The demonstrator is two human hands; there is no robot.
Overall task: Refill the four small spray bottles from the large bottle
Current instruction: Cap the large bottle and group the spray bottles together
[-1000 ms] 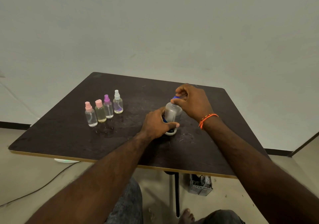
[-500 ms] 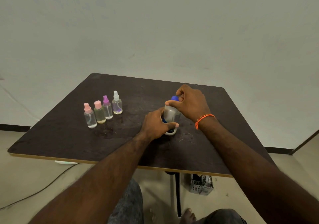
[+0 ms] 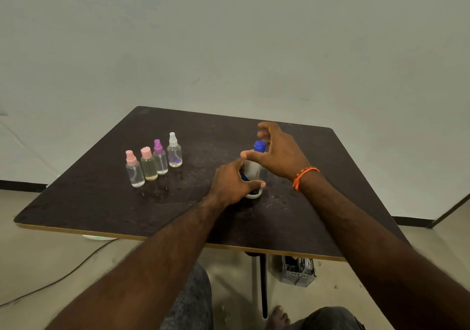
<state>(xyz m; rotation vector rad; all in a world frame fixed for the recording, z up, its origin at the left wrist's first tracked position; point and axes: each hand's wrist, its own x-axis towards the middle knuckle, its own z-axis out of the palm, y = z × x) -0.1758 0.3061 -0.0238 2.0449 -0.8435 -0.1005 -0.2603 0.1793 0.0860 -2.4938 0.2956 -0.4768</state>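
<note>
At the bottom of the frame we see our own knees and a bare foot (image 3: 278,314) on the pale floor, beside the table's dark leg (image 3: 264,286). A grey perforated basket (image 3: 298,271) sits on the floor under the table's near edge, lower right of centre, and a thin cable (image 3: 50,282) runs across the floor at lower left.

The near edge of the table (image 3: 101,207) crosses the frame from middle left down toward lower right, showing a light-coloured rim. Both our forearms reach over it. Between this edge and the hands the dark top is bare, and there is more bare top to the right of the large bottle, out to the right edge.

Our left hand (image 3: 232,183) grips the lower body of the large bottle (image 3: 253,170), fingers and thumb curled round it; the bottle stands upright on the table, slightly right of the frame's centre. Our right hand (image 3: 278,151) hovers spread wide just beside the bottle's blue cap (image 3: 259,146), fingers apart and curved, with the thumb near the bottle's shoulder; we cannot tell whether it touches. An orange band (image 3: 304,175) circles the right wrist.

Left of centre, well apart from the large bottle, four small spray bottles stand in a tight diagonal row: a pink-capped one (image 3: 134,169) nearest, then a second pink-capped one (image 3: 148,164) with yellowish liquid, a purple-capped one (image 3: 160,158), and a white-capped one (image 3: 174,151) farthest. Open table lies between the row and the left edge.

Beyond the far edge, the plain pale wall (image 3: 229,37) fills the upper frame.
</note>
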